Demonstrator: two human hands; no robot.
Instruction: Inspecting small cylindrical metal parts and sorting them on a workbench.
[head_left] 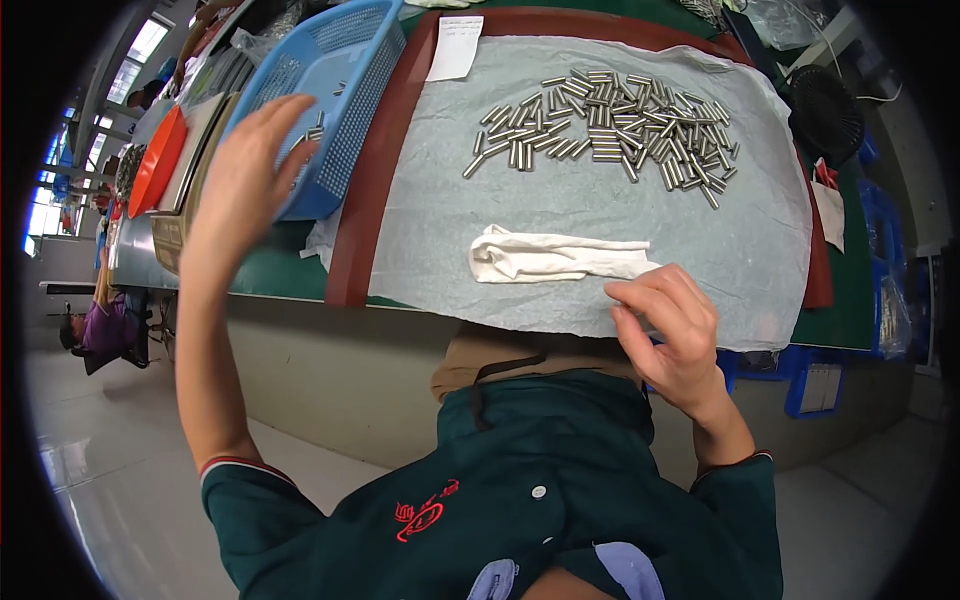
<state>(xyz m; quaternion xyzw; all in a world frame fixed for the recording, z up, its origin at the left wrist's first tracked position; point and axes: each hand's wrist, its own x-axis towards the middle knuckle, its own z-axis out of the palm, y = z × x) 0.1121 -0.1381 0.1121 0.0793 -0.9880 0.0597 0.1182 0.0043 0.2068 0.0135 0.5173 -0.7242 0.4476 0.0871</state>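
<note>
My left hand is over the near part of a blue plastic basket, slightly smeared by motion. Its fingers and thumb stand apart, and a few metal pins show between them and below. My right hand hovers at the front edge of the work sheet, loosely curled, a small gap between thumb and forefinger and nothing visible in it. Just beyond its fingertips lies a folded white cloth. Farther back, many short shiny metal pins are heaped loosely on the pale sheet.
Dark red strips frame the sheet on the green table. A white paper slip lies at the back left. An orange tray stands left of the basket, a black fan at the right. Another person sits far left.
</note>
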